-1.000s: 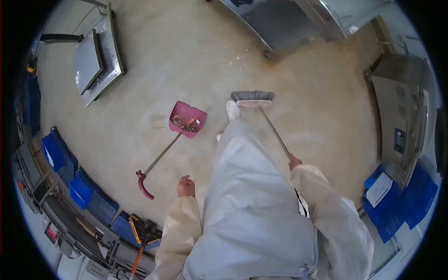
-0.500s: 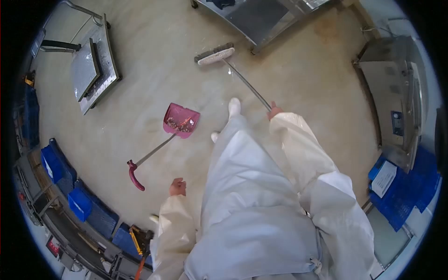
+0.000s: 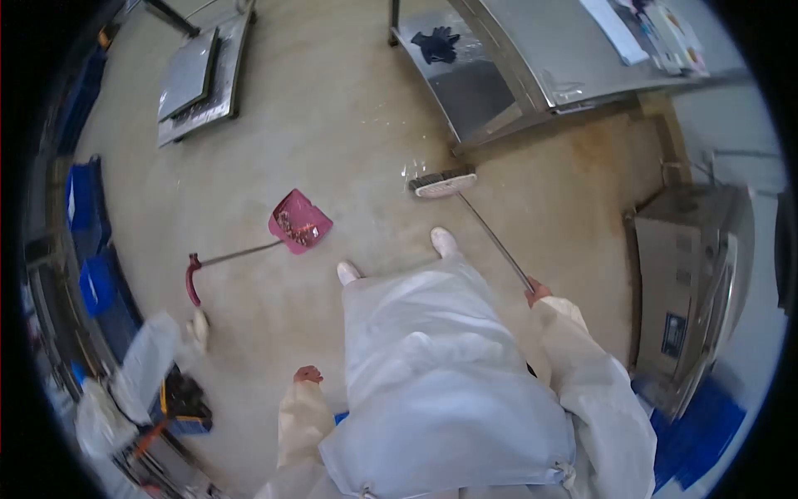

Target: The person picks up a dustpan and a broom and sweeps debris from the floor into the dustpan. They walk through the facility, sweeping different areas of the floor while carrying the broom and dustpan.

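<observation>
My right hand is closed around the metal handle of a broom. The broom's wide head, white on top with dark bristles, rests on the wet floor ahead of my boots. Down by my left side, my left hand hangs with loosely curled fingers apart, holding nothing I can see. To the front left lies a pink dustpan with small brown and reddish scraps in it. Its long handle ends in a curved pink grip, well away from my left hand.
A steel table with black gloves on its lower shelf stands ahead. A platform scale is at the far left. Blue crates line the left. A co-worker's white boot is near the dustpan grip. A steel machine stands right.
The broom head has moved right and closer to the table's foot, along with my right hand. My view has shifted, and a person in white shows at the left. The dustpan still lies on the floor.
</observation>
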`<action>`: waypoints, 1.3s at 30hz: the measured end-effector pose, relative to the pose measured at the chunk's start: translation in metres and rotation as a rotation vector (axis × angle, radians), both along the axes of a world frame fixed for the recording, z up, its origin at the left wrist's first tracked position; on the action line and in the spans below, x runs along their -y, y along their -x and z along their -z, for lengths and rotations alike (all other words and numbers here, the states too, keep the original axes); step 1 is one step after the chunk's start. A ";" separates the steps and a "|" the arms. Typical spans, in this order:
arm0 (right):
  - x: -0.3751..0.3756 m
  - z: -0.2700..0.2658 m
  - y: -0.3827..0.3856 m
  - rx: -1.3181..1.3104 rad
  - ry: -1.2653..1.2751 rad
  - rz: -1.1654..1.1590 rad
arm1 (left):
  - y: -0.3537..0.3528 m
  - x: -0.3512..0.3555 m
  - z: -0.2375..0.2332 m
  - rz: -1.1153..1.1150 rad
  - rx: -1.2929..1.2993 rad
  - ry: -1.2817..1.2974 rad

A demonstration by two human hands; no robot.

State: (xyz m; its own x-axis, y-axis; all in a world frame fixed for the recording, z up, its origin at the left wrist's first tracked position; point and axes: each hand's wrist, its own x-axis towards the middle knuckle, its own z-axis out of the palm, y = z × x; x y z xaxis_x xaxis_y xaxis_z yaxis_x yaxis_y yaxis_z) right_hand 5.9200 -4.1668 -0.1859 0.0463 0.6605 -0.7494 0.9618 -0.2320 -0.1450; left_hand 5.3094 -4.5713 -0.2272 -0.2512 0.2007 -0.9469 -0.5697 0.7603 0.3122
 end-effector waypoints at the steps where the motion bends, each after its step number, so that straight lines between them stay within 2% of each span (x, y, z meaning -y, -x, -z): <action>1: -0.012 0.000 -0.020 0.005 0.017 -0.021 | -0.028 0.009 0.007 -0.041 0.086 -0.097; 2: -0.024 -0.003 -0.039 0.004 0.021 -0.036 | -0.055 0.016 0.013 -0.082 0.177 -0.188; 3: -0.036 -0.010 -0.056 0.008 0.027 -0.043 | -0.102 -0.021 -0.008 0.039 -0.059 -0.024; 4: -0.045 -0.016 -0.075 0.018 0.028 -0.049 | -0.154 -0.082 -0.051 0.156 -0.266 0.178; 6: -0.057 -0.025 -0.113 0.023 -0.013 -0.113 | -0.209 -0.117 -0.047 0.217 -0.331 0.017; 8: -0.064 -0.039 -0.150 0.043 -0.026 -0.168 | -0.244 -0.146 -0.041 0.384 -0.454 -0.136; 10: -0.078 -0.044 -0.182 0.062 -0.030 -0.207 | -0.279 -0.204 -0.074 0.274 -0.428 -0.175; 13: -0.084 -0.043 -0.245 0.012 0.038 -0.167 | -0.318 -0.240 -0.105 0.242 -0.459 -0.245; 16: -0.071 -0.017 -0.321 -0.029 -0.067 -0.259 | -0.339 -0.219 -0.090 0.172 -0.483 -0.260; 19: -0.065 -0.009 -0.378 -0.035 -0.176 -0.344 | -0.365 -0.166 -0.070 0.045 -0.549 -0.208; 22: -0.077 0.008 -0.421 -0.039 -0.178 -0.451 | -0.418 -0.102 -0.048 -0.088 -0.610 -0.080; 25: -0.102 0.002 -0.428 0.079 -0.094 -0.504 | -0.513 -0.028 -0.029 -0.285 -0.567 -0.063; 27: -0.115 -0.021 -0.411 0.088 -0.042 -0.570 | -0.590 0.033 -0.009 -0.310 -0.372 0.038; 30: -0.138 -0.010 -0.414 0.076 -0.010 -0.702 | -0.724 0.089 0.007 -0.012 -0.299 0.132; 32: -0.151 -0.003 -0.412 0.088 -0.030 -0.788 | -0.804 0.109 0.003 0.060 -0.177 0.153; 33: -0.150 -0.004 -0.403 0.104 -0.051 -0.821 | -0.843 0.119 0.001 -0.397 0.039 0.111; 35: -0.164 0.017 -0.402 0.114 -0.017 -0.789 | -0.887 0.100 -0.014 -0.803 0.174 0.130; 37: -0.180 0.068 -0.412 0.107 0.102 -0.656 | -0.917 0.046 -0.061 -0.698 0.011 0.290; 39: -0.192 0.075 -0.396 0.182 0.026 -0.815 | -0.926 0.011 -0.080 -0.680 -0.039 0.261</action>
